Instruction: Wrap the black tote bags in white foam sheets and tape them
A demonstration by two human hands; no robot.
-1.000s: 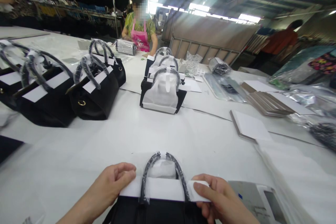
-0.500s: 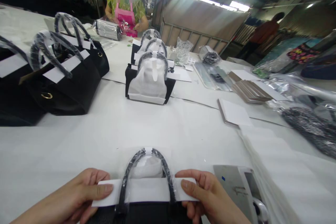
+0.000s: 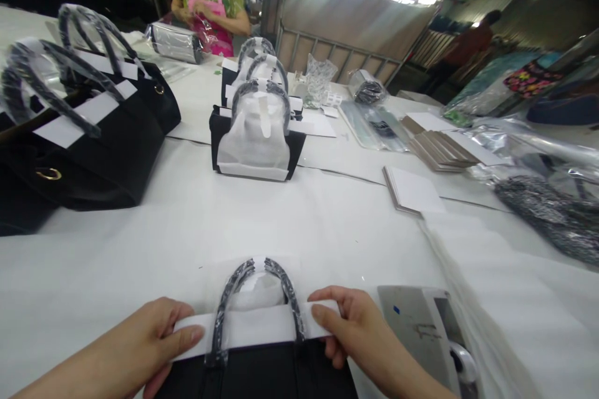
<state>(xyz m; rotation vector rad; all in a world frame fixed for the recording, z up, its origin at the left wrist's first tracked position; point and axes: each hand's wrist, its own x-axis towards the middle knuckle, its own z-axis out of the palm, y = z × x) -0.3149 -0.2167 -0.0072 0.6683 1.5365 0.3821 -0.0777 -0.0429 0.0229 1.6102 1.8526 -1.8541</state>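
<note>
A black handbag stands at the bottom of the view, its lower part cut off. Its two arched handles are wrapped in clear plastic film. Behind the near handle a strip of white card runs across the bag's top edge. My left hand pinches the card's left end between thumb and fingers. At the right end, my right hand pinches the card the same way, thumb on the near side. White tissue shows through the handles.
Black handbags with wrapped handles stand at left, and a row of bags with white tissue stands ahead. A tape dispenser, foam sheets, card stacks and plastic bags lie at right. Across the table stands a co-worker in a pink apron.
The view has shifted slightly, so the far bags sit further left and higher. More of the near bag's black front shows. Both hands keep their pinch on the card.
</note>
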